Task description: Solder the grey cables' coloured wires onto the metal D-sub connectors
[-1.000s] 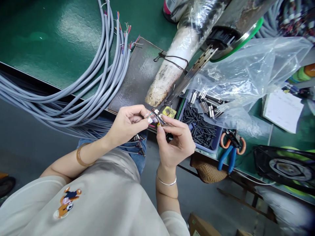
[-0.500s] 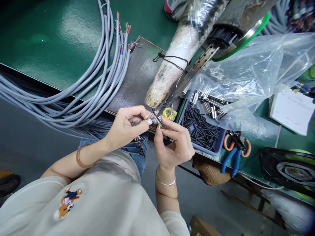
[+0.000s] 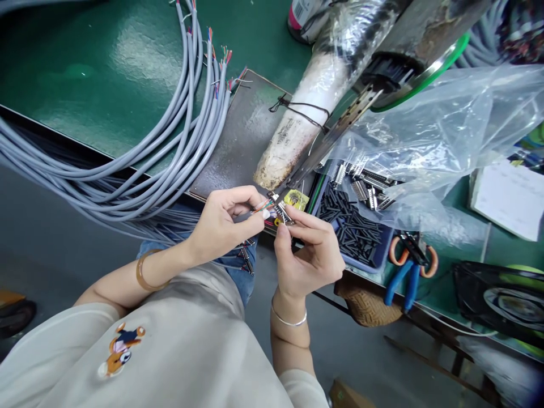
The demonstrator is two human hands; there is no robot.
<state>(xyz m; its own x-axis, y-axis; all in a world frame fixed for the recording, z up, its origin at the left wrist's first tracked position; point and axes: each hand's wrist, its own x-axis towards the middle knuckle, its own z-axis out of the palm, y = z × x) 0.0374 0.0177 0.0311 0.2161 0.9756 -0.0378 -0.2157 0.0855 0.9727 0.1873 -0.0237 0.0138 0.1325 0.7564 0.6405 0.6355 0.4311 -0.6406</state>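
My left hand (image 3: 229,222) is closed in a pinch on thin coloured wires (image 3: 264,207), with a white piece by its thumb tip. The wires run to a small metal multi-pin connector (image 3: 278,205) just below a soldering iron tip. My right hand (image 3: 312,249) is closed, thumb and index finger pinching a thin pale wire (image 3: 284,216) at the connector's lower end; the fingertips partly hide it. Behind the connector lies a yellow pad (image 3: 297,199). More cables with connectors (image 3: 245,258) hang over the lap below my left hand.
Grey cables (image 3: 170,136) with stripped ends lie across the left. A wrapped white tube (image 3: 293,124) slants over a dark plate (image 3: 238,130). To the right are a blue tray (image 3: 385,249) of black sleeves, a plastic bag (image 3: 442,124) with connectors, and pliers (image 3: 408,272) at the table edge.
The whole view has shifted slightly, so things appear a little further right and lower. My right hand has moved slightly right and down relative to the connector; both hands keep their pinch.
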